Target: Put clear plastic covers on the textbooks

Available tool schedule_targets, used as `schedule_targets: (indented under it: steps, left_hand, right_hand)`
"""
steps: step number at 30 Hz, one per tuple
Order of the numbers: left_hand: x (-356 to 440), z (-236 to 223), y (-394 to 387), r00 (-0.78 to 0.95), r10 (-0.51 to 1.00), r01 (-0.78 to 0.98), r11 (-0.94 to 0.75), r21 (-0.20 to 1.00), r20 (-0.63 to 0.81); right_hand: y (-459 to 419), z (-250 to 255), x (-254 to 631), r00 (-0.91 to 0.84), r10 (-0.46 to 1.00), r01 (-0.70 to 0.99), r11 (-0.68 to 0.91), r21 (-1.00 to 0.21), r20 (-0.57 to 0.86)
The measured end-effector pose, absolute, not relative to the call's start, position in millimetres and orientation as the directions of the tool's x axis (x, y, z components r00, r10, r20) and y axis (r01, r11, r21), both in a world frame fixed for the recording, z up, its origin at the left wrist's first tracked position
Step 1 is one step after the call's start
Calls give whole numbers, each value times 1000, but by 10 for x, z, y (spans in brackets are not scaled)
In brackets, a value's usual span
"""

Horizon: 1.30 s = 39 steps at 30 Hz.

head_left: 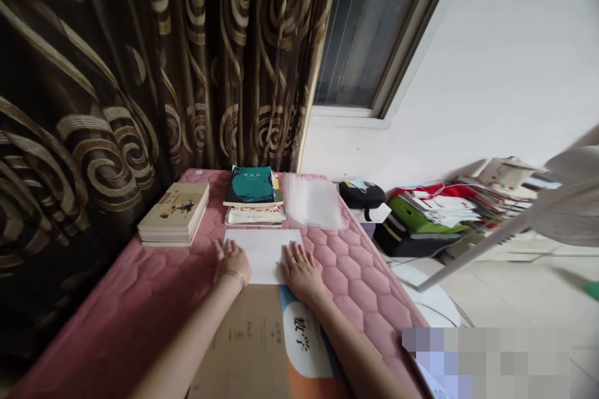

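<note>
A white sheet of paper [264, 255] lies flat on the pink quilted mattress pad. My left hand [233, 262] rests on its left edge with the fingers stretched out, a thin band around the wrist. On the right edge lies my right hand [302, 268], palm down and fingers spread. Nearer to me, partly under my forearms, is a large brown book cover [243, 343] with a blue, white and orange strip along its right side and big black Chinese characters on it. The sheet's near edge meets the top of this cover; I cannot tell whether they are joined.
A stack of beige books [175, 209] sits at the left. Behind the sheet is a pile topped by a teal book [250, 186], beside translucent plastic sheets [314, 202]. Right of the bed are a black case [361, 193], heaped papers and bags [430, 209], and a white fan [573, 193].
</note>
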<state>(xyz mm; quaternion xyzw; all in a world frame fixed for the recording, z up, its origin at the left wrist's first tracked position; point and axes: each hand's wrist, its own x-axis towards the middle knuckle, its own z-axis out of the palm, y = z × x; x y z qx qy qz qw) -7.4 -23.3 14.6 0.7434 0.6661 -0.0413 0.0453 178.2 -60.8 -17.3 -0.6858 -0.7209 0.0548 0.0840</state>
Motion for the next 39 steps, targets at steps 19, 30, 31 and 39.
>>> schedule_targets:
  steps: [19, 30, 31, 39]
  left_hand:
    - [11, -94, 119, 299, 954, 942, -288, 171, -39]
    - [26, -123, 141, 283, 959, 941, -275, 195, -10]
    - [17, -122, 144, 278, 961, 944, -271, 191, -12]
    - [-433, -84, 97, 66, 997, 989, -60, 133, -39]
  right_hand:
    - [-332, 75, 1395, -75, 996, 968, 59, -244, -57]
    - [21, -62, 1405, -53, 996, 960, 32, -279, -68]
    - [6, -76, 1507, -10, 998, 965, -4, -262, -55]
    - [-62, -116, 1861, 75, 995, 967, -88, -239, -63]
